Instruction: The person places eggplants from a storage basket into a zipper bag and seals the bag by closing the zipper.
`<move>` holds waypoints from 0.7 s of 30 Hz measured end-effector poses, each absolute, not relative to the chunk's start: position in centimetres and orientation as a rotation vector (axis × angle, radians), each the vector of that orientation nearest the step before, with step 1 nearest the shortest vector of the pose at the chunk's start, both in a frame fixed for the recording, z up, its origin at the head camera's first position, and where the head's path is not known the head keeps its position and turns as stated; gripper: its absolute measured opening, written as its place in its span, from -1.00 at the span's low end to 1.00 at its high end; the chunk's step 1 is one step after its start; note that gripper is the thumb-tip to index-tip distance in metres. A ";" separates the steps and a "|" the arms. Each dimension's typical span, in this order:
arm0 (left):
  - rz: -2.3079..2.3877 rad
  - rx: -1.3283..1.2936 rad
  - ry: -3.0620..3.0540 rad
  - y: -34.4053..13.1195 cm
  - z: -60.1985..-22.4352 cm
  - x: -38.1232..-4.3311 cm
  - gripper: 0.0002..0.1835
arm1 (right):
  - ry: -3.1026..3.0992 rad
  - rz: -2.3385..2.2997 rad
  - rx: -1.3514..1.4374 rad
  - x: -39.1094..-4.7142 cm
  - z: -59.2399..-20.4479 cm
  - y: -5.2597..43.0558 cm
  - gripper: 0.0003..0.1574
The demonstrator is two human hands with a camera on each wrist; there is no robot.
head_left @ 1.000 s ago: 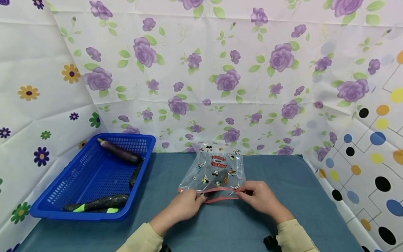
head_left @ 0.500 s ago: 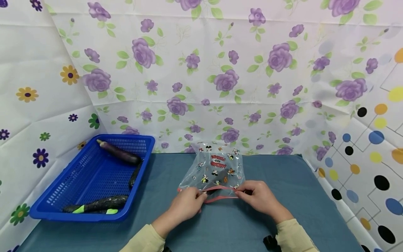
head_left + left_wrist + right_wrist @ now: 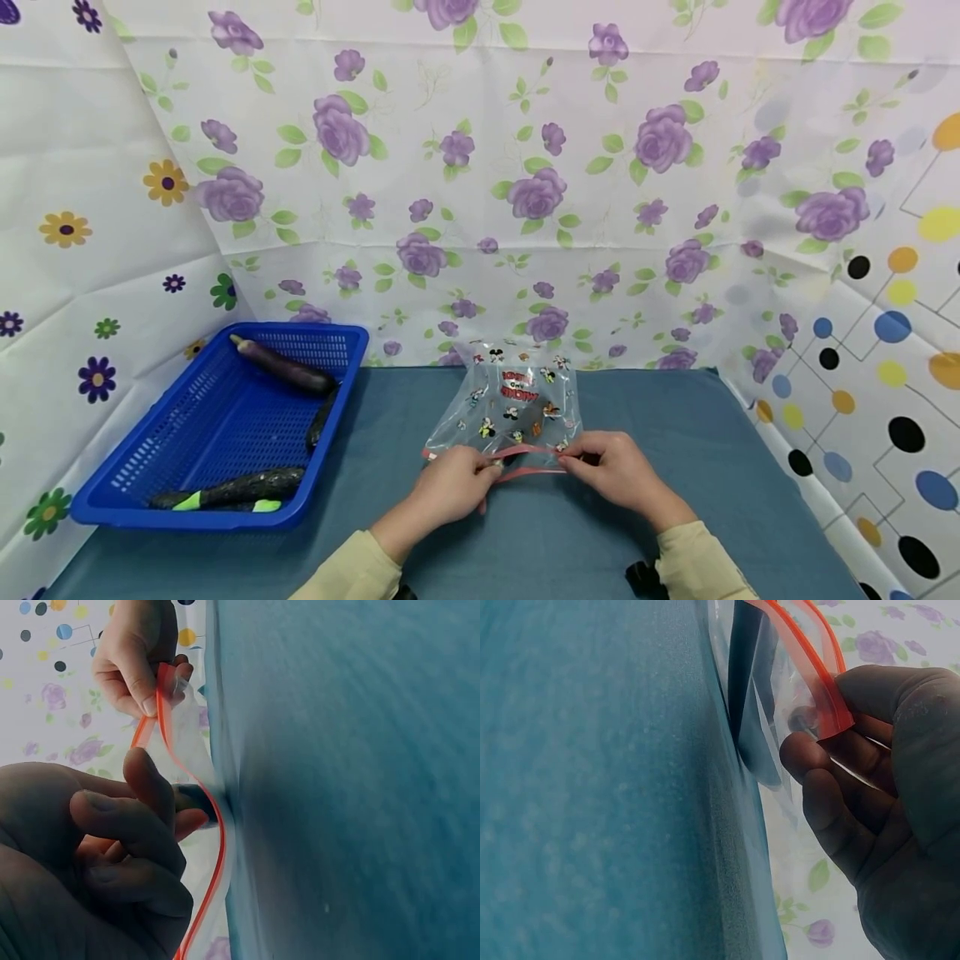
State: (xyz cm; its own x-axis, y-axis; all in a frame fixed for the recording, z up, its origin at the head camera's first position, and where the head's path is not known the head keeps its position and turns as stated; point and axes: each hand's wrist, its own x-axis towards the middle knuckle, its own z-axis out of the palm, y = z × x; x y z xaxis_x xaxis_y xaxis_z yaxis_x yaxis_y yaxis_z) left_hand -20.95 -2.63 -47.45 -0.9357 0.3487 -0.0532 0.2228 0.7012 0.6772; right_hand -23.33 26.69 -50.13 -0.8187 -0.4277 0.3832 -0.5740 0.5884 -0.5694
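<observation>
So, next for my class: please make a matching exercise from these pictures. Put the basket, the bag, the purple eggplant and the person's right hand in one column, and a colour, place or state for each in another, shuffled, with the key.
Column 1
1. basket
2. bag
3. eggplant
4. right hand

Column 2
A. see-through, with a reddish edge along its opening
B. pinches the edge of the bag with its fingers
C. blue, with many small holes
D. lies near the far end of the basket

Right pairs: 1-C, 2-A, 3-D, 4-B
</observation>
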 end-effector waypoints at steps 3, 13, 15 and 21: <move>1.053 0.458 2.736 -2.3 -47.6 -21.0 -0.62 | -2.621 1.053 0.829 -23.3 -50.2 26.7 -0.91; 1.024 0.421 2.802 -1.7 -47.6 -21.2 -0.62 | -2.635 1.056 0.820 -23.3 -49.9 26.5 -0.93; 1.029 0.411 2.808 -1.6 -47.6 -21.3 -0.63 | -2.635 1.055 0.819 -23.2 -49.8 26.5 -0.94; 1.062 0.418 2.816 -1.5 -47.7 -21.4 -0.60 | -2.632 1.052 0.823 -23.2 -49.8 26.6 -0.94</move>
